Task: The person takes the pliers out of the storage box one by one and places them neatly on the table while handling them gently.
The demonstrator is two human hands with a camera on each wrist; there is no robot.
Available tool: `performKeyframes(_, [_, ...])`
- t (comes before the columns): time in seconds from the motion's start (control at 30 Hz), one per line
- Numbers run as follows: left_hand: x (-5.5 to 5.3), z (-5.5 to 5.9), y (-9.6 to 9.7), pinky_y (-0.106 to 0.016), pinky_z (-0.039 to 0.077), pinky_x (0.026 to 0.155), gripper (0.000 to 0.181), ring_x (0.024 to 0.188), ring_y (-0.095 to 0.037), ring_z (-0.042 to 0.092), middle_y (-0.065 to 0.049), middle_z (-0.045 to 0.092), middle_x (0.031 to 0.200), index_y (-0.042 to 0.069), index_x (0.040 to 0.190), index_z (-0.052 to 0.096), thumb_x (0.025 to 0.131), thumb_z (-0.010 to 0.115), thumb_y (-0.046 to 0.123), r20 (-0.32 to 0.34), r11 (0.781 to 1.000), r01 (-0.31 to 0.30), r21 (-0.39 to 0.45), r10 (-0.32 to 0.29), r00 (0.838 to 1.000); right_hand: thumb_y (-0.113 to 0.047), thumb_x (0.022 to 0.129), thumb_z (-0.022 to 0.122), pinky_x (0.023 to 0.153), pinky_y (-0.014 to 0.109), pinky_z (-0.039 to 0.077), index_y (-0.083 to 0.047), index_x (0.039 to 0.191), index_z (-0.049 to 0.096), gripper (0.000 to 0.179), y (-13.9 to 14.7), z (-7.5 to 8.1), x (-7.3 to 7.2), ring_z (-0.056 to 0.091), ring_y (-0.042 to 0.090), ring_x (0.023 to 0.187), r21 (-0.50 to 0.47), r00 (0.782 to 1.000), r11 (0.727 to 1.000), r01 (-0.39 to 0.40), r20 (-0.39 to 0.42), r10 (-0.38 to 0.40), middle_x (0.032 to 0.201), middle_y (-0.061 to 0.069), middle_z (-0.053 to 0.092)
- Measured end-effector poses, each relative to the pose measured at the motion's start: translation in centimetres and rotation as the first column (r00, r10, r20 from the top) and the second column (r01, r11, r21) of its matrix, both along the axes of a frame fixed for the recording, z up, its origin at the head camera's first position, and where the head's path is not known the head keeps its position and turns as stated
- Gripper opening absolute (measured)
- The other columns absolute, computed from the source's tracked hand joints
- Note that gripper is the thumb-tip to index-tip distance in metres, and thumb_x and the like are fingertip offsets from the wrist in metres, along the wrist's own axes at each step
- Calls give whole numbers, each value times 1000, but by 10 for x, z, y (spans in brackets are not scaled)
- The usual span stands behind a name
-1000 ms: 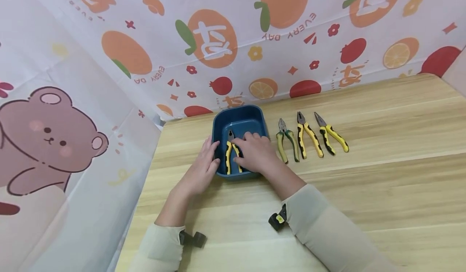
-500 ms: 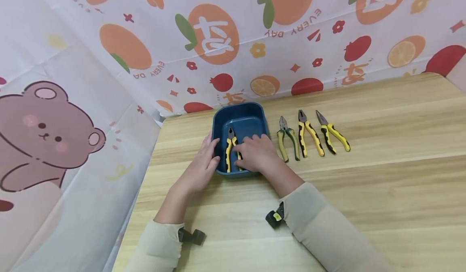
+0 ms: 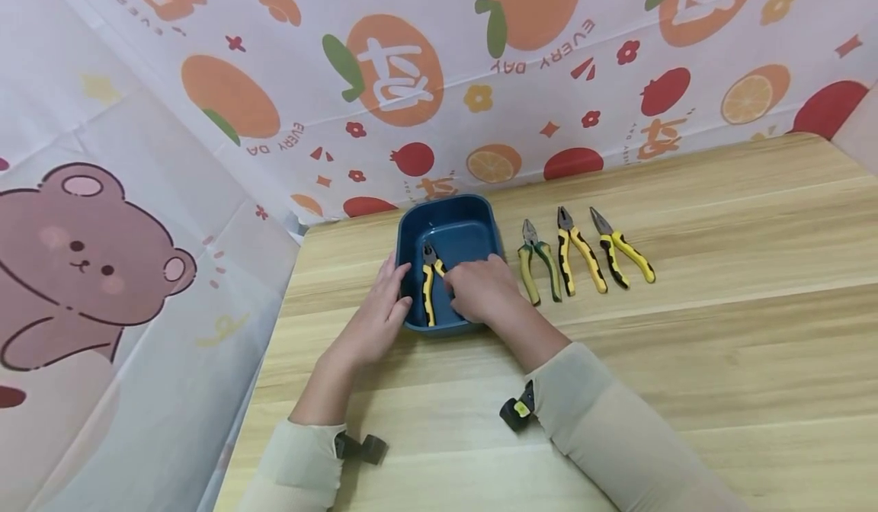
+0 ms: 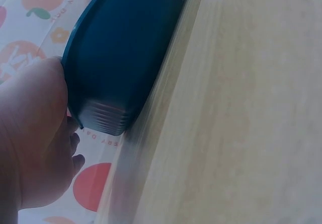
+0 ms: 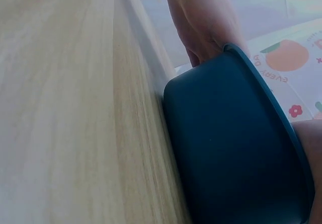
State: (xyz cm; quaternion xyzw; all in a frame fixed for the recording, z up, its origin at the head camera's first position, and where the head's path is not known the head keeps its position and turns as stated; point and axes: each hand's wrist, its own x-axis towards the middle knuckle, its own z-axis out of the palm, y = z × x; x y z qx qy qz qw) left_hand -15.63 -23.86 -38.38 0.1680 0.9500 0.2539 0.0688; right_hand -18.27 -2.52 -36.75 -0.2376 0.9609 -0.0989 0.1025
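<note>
Combination pliers [image 3: 428, 295] with yellow-and-black handles lie inside a dark blue plastic bin [image 3: 449, 207], their dark head toward the back. My right hand [image 3: 483, 289] reaches in over the bin's near right side. Its fingers curl round the right handle, most of which they hide. My left hand [image 3: 376, 310] holds the bin's left wall, thumb and index tips over the rim and other fingers outside. From the left wrist, the bin's outer wall [image 4: 121, 48] shows beside the left hand [image 4: 37, 128]. The right wrist view shows the bin's side [image 5: 231, 148], with the pliers hidden.
To the right of the bin, three pliers lie in a row on the wooden table [image 3: 686, 360]: green-handled pliers [image 3: 538, 264], yellow-and-black combination pliers [image 3: 579, 253] and long-nose pliers [image 3: 620, 249]. A fruit-print cloth [image 3: 521, 100] hangs along the back edge.
My right hand's fingers have curled in round the right handle of the pliers in the bin. The head of those pliers has tilted slightly left. My left hand stays at the bin.
</note>
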Motion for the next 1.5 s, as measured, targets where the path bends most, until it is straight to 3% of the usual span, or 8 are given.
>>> performKeyframes(0.2, [-1, -1, 1, -55, 16, 121, 57, 153, -14, -6, 9, -9, 166, 14, 158, 18, 105, 35, 28, -6, 1000, -3, 9, 3, 1000, -37, 87, 73, 88, 39, 40, -28, 106, 70, 21, 1, 0, -1, 60, 13, 88, 21, 1000, 1000, 2, 9, -2, 99, -8, 71])
performKeyframes(0.5, [-1, -2, 1, -55, 17, 121, 58, 153, -13, -7, 11, -11, 165, 17, 158, 16, 105, 34, 28, 7, 1000, -17, 6, 17, 1000, -37, 86, 73, 77, 36, 37, -28, 82, 63, 14, 1, -1, -3, 56, 14, 76, -6, 1000, 1000, -15, 9, 15, 74, -10, 62])
performKeyframes(0.73, [0, -4, 1, -55, 16, 121, 58, 153, -13, -8, 13, -11, 165, 19, 158, 16, 105, 34, 30, 15, 1000, -25, 0, 25, 1000, -39, 88, 70, 90, 41, 42, -32, 96, 76, 12, 2, -4, -2, 60, 13, 85, 6, 999, 999, -39, 24, 39, 90, -10, 71])
performKeyframes(0.83, [1, -5, 1, -56, 17, 120, 58, 153, -14, -7, 12, -11, 165, 18, 158, 16, 105, 34, 29, 14, 1000, -20, -5, 21, 1000, -38, 89, 68, 95, 44, 42, -32, 95, 76, 12, 2, -5, -2, 61, 13, 86, 11, 998, 999, -48, 33, 48, 89, -10, 72])
performKeyframes(1.07, [1, -4, 2, -55, 18, 121, 57, 153, -14, -6, 12, -11, 165, 17, 158, 17, 105, 34, 30, -6, 1000, -21, -4, 21, 1000, -37, 87, 71, 84, 40, 41, -29, 69, 64, 21, 2, -6, -3, 57, 13, 72, 10, 999, 999, -38, 7, 38, 66, -10, 61])
performKeyframes(1.23, [2, -5, 1, -55, 17, 121, 57, 153, -15, -6, 10, -10, 165, 16, 158, 16, 105, 34, 29, 3, 1000, -11, -7, 11, 1000, -31, 84, 75, 80, 38, 38, -27, 70, 60, 21, 2, -5, -1, 56, 13, 72, -30, 1000, 999, -27, 11, 27, 68, -10, 60])
performKeyframes(1.5, [-1, -5, 2, -57, 18, 120, 57, 153, -15, -5, 8, -9, 166, 15, 158, 17, 105, 34, 29, -8, 1000, -2, 0, 2, 1000, -31, 88, 68, 74, 37, 34, -25, 76, 57, 18, 4, -4, 0, 54, 15, 72, -50, 1000, 999, -9, -21, 8, 69, -7, 56])
